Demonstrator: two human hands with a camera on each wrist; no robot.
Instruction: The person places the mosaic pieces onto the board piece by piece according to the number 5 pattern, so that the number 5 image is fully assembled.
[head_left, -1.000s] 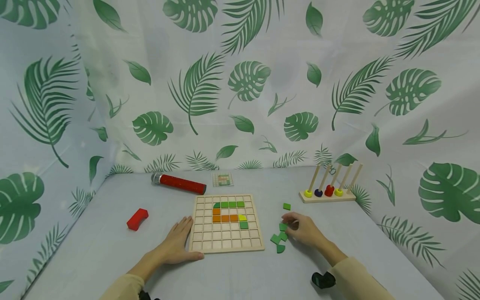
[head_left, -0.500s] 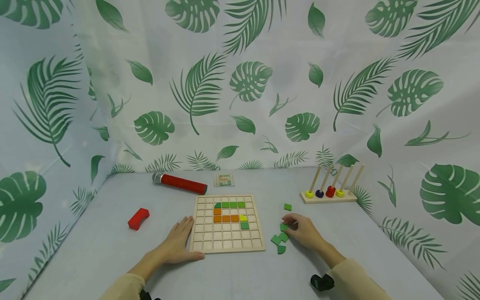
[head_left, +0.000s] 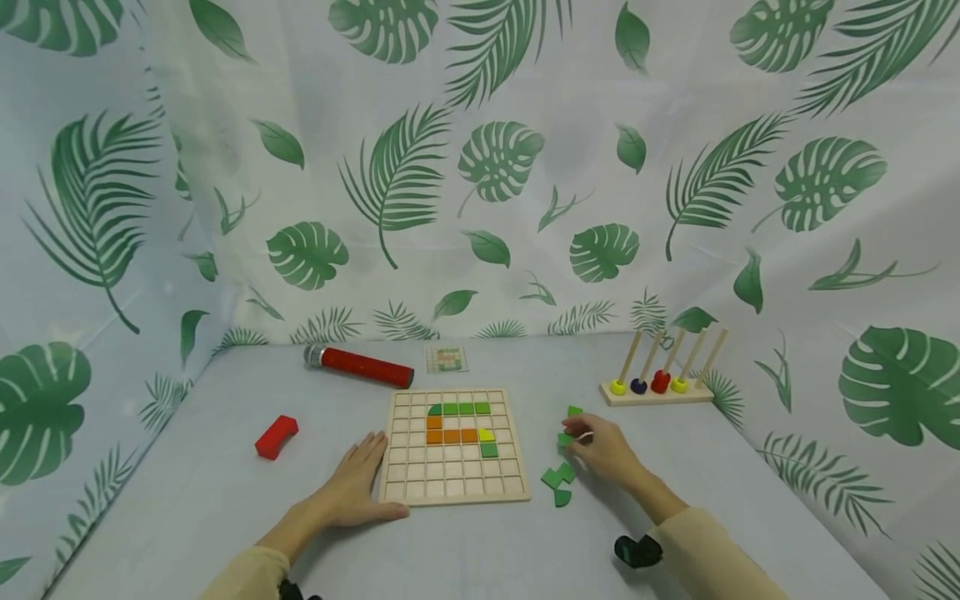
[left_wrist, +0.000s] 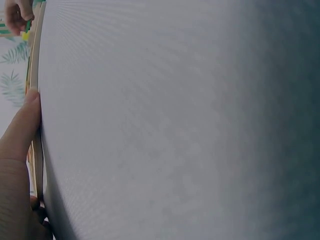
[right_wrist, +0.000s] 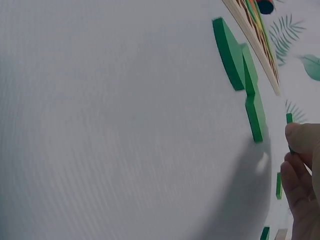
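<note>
The right hand (head_left: 606,450) pinches one small green tile (head_left: 564,439) between thumb and fingertips, just above the tabletop (head_left: 187,500), a little way right of the wooden board (head_left: 453,446). One more green tile (head_left: 574,411) lies just behind the hand, toward the back edge. Three green pieces (head_left: 558,483) lie close together in front of the hand, nearer the front edge, beside the board's right side.

The board sits in the middle of the tabletop. On it I count four green squares in the top row, one orange below them, three orange in a row, one yellow and one green.

The left hand (head_left: 351,492) lies flat with fingers straight, touching the board's left edge near its front corner.

Toward the left edge lies one red block (head_left: 276,437). Near the back edge lie one red tube (head_left: 358,367) and one small card (head_left: 447,359). Toward the back right corner stands one wooden rack (head_left: 658,385) with five sticks and four beads: two yellow, one dark, one red.
</note>
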